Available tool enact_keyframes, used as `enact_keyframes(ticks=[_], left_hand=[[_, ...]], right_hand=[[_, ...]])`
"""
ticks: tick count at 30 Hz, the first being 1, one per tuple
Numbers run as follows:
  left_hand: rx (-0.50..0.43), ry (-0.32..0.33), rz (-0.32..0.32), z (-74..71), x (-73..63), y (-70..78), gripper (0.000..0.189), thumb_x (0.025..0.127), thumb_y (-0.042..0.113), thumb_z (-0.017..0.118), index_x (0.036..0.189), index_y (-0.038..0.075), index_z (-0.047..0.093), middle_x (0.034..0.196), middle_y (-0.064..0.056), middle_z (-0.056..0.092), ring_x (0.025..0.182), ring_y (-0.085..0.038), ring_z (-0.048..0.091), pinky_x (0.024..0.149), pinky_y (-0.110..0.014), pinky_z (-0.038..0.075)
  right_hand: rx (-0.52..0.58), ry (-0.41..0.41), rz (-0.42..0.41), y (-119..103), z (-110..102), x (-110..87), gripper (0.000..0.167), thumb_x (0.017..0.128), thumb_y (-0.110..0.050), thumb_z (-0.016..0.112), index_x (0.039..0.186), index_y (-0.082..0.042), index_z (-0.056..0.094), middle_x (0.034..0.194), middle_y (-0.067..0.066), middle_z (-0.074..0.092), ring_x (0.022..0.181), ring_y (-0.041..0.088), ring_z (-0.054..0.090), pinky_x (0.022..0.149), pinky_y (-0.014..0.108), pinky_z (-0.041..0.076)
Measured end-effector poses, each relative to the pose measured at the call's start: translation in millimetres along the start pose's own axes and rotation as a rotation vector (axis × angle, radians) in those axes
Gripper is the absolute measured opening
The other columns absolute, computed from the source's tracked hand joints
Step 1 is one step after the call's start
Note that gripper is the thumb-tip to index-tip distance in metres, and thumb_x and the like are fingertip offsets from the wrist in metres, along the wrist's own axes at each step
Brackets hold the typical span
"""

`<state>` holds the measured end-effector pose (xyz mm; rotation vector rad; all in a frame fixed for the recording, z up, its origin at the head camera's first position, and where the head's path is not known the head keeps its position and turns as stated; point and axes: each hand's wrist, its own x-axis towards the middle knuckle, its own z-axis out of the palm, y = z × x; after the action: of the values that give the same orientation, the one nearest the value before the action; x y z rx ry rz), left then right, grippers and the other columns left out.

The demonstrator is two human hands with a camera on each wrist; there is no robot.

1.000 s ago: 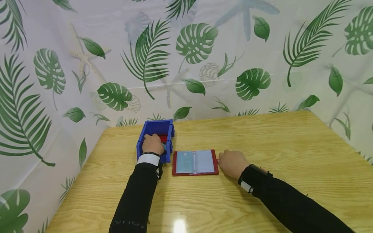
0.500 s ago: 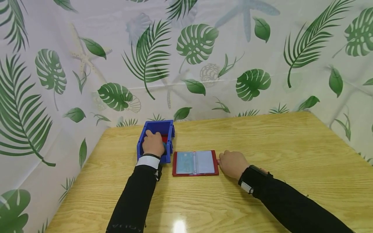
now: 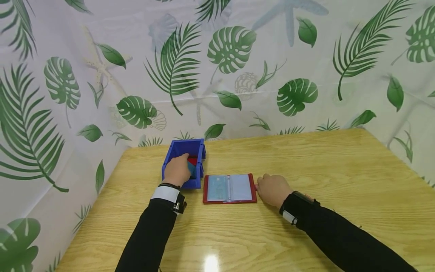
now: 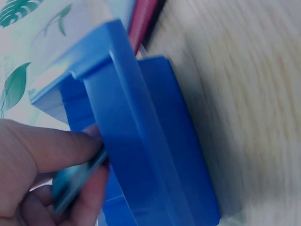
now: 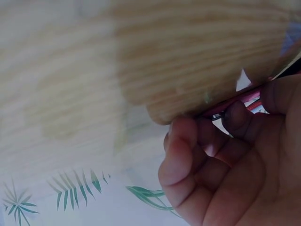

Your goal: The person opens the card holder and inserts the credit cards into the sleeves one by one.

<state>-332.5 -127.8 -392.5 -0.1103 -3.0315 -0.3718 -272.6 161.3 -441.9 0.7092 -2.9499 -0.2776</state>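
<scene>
In the head view my left hand reaches into the blue plastic bin. Its thumb and fingers pinch a thin teal card, seen edge-on beside the bin wall in the left wrist view. A red item lies deeper in the bin. To the right, a red card holder lies spread on the table, a pale blue card in its left sleeve. My right hand holds the holder's strap at the right edge; its curled fingers show a small metal snap between them.
The wooden table stretches far to the right of the holder. A white leaf-print cloth hangs behind the table and down its left side. The bin stands near the table's back left corner.
My left hand has shifted slightly left and its wrist has turned, so more of the teal card and the red item shows. My right hand and the card holder stay put.
</scene>
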Motion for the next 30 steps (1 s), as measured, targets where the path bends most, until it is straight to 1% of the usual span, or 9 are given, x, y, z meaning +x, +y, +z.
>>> enact_keyframes(ticks=[3, 6, 9, 11, 16, 21, 25, 27, 30], left_hand=[[-0.073, 0.05, -0.011, -1.6, -2.7, 0.1, 0.065, 0.081, 0.007, 0.076, 0.14, -0.001, 0.048, 0.109, -0.022, 0.068, 0.093, -0.037, 0.067, 0.079, -0.048, 0.054], [-0.088, 0.098, 0.01, -4.8, -5.1, 0.2, 0.051, 0.081, 0.01, 0.078, 0.127, -0.001, 0.059, 0.104, -0.019, 0.07, 0.092, -0.034, 0.067, 0.079, -0.047, 0.054], [-0.07, 0.142, 0.047, -11.5, -9.1, 1.0, 0.026, 0.086, 0.008, 0.071, 0.111, 0.001, 0.067, 0.098, -0.016, 0.071, 0.086, -0.032, 0.067, 0.073, -0.046, 0.054], [-0.073, 0.173, 0.079, -18.6, -12.5, 3.1, 0.021, 0.089, 0.005, 0.065, 0.109, 0.0, 0.067, 0.097, -0.017, 0.07, 0.085, -0.032, 0.067, 0.071, -0.046, 0.054], [-0.184, 0.25, 0.196, -37.2, -22.5, 14.1, 0.018, 0.091, 0.002, 0.063, 0.108, -0.001, 0.069, 0.094, -0.017, 0.069, 0.082, -0.029, 0.063, 0.071, -0.041, 0.052], [-0.345, 0.186, 0.18, -44.5, -33.0, 32.5, 0.029, 0.091, 0.009, 0.069, 0.119, 0.004, 0.064, 0.095, -0.013, 0.069, 0.069, -0.021, 0.06, 0.061, -0.033, 0.048], [-0.432, 0.112, 0.163, -33.3, -35.4, 46.3, 0.035, 0.087, 0.011, 0.073, 0.12, 0.008, 0.063, 0.086, -0.008, 0.065, 0.063, -0.017, 0.055, 0.056, -0.029, 0.046], [-0.436, 0.08, 0.181, -23.2, -34.4, 52.1, 0.032, 0.086, 0.01, 0.075, 0.117, 0.008, 0.066, 0.08, -0.005, 0.062, 0.063, -0.016, 0.054, 0.055, -0.027, 0.046], [-0.422, 0.028, 0.207, -7.7, -32.4, 59.4, 0.031, 0.085, 0.011, 0.076, 0.114, 0.009, 0.069, 0.078, -0.003, 0.06, 0.065, -0.015, 0.053, 0.055, -0.026, 0.044]], right_hand=[[0.021, -0.015, 0.006, 1.6, 0.0, -1.2, 0.03, 0.099, -0.022, 0.054, 0.081, 0.0, 0.061, 0.069, 0.011, 0.055, 0.061, 0.022, 0.056, 0.055, 0.04, 0.053], [0.034, -0.025, 0.009, 2.4, -1.0, -2.4, 0.029, 0.099, -0.022, 0.055, 0.081, 0.0, 0.062, 0.07, 0.011, 0.056, 0.063, 0.023, 0.057, 0.057, 0.041, 0.054], [0.061, -0.036, -0.002, 3.0, -2.6, -2.7, 0.029, 0.098, -0.021, 0.055, 0.08, 0.0, 0.062, 0.07, 0.011, 0.056, 0.065, 0.024, 0.058, 0.058, 0.041, 0.054], [0.098, -0.047, -0.002, 4.3, -4.4, -1.8, 0.029, 0.098, -0.021, 0.055, 0.08, 0.0, 0.062, 0.07, 0.012, 0.057, 0.066, 0.025, 0.059, 0.059, 0.042, 0.054], [0.18, -0.111, 0.019, 11.2, -8.2, 4.9, 0.029, 0.097, -0.023, 0.057, 0.079, -0.001, 0.062, 0.071, 0.009, 0.058, 0.065, 0.023, 0.058, 0.063, 0.041, 0.053], [0.191, -0.172, 0.054, 12.6, -16.1, 14.3, 0.031, 0.095, -0.028, 0.061, 0.077, -0.003, 0.064, 0.067, 0.005, 0.054, 0.062, 0.019, 0.05, 0.061, 0.037, 0.048], [0.182, -0.09, 0.055, 3.5, -23.5, 22.4, 0.028, 0.094, -0.027, 0.063, 0.083, -0.001, 0.067, 0.073, 0.008, 0.06, 0.067, 0.021, 0.056, 0.066, 0.039, 0.053], [0.214, -0.064, 0.029, -2.8, -26.4, 26.8, 0.03, 0.093, -0.028, 0.065, 0.092, 0.001, 0.068, 0.084, 0.011, 0.064, 0.076, 0.024, 0.061, 0.074, 0.041, 0.054], [0.296, -0.086, -0.03, -10.7, -26.9, 31.5, 0.052, 0.089, -0.038, 0.069, 0.117, 0.006, 0.064, 0.114, 0.02, 0.064, 0.102, 0.032, 0.062, 0.09, 0.044, 0.05]])
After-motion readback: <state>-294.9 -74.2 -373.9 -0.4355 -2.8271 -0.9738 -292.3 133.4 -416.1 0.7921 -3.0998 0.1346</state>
